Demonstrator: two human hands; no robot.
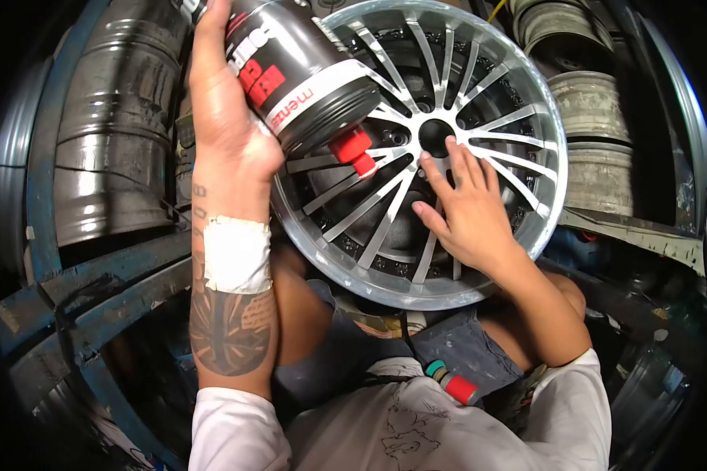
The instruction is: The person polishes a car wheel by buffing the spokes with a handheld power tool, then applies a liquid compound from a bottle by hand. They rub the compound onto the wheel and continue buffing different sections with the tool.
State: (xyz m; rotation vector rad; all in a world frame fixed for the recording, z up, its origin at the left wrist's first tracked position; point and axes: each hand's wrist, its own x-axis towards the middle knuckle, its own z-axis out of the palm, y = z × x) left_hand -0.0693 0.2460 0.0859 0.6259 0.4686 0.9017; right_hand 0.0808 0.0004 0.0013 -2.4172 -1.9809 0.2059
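A black bottle (302, 67) with red and white lettering is gripped by my left hand (232, 118), fingers partly hidden behind it. It is tilted upside down, its red nozzle (350, 147) pointing down over the wheel. Below it is a multi-spoke alloy wheel rim (346, 284), its spokes bright silver and its barrel dark inside. My right hand (471, 208) lies over the spokes just below the centre hole, fingers spread and holding nothing. Its fingertips appear to touch the hub area.
Steel wheels are stacked on racks at the left (114, 149) and right (597, 173). Blue metal frames (102, 298) stand close on both sides. A small red and green cylindrical object (454, 385) rests on my lap.
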